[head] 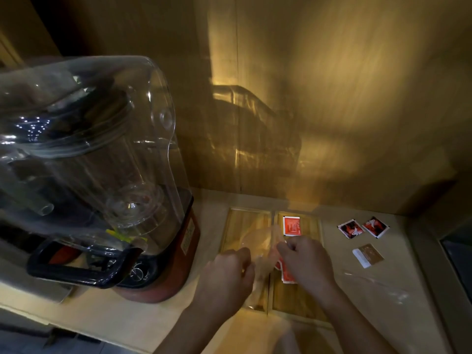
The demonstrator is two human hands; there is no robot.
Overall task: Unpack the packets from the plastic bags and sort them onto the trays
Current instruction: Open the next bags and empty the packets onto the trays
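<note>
Both forearms enter from the lower edge, and between them a thin, clear, crumpled plastic bag (258,254) is held just above two shallow wooden trays (297,300) set side by side on the pale worktop (107,318). Left hand (229,272) is clenched on the bag's left side; right hand (305,261) pinches its upper right edge, with red-and-white flat packets (287,273) showing beneath its fingers over the right tray. One red square packet (291,226) already lies at that tray's far end. Judged from this, the step in hand is emptying the bag: keeping its mouth low over the tray and spreading the film apart should let the packets slide out flat rather than scatter. To the right, on the worktop, lie two red-and-black packets (362,227), a brown packet (367,255) and another clear film (380,284). Left of the trays stands a red-based blender under a clear cover (102,149).
</note>
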